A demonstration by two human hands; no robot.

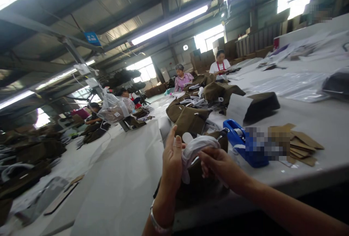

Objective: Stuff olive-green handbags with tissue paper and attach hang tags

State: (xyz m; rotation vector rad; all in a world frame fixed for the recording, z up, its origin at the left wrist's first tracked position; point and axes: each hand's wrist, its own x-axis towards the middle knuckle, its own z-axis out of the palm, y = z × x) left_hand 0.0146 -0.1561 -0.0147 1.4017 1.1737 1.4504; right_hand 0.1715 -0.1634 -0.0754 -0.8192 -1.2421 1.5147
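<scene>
A handle wrapped in thin white wrapping [203,142] arches up in front of me from a dark olive-brown bag [195,181] at the table's front edge. My left hand [171,159] is upright at the handle's left end, fingers stretched upward and palm side touching the wrapping. On the other side, my right hand [220,167] pinches the wrapping between thumb and fingers. Part of the bag is hidden behind both hands. Just right of the handle stands a blue tape dispenser [231,130].
Brown paper pieces [307,143] lie right of the dispenser. More olive-brown bags [191,119] with white-wrapped handles are heaped ahead on the white table [120,178]. Clear plastic sheets [291,85] lie at the right. Several people sit farther back, one in a patterned shirt [183,81].
</scene>
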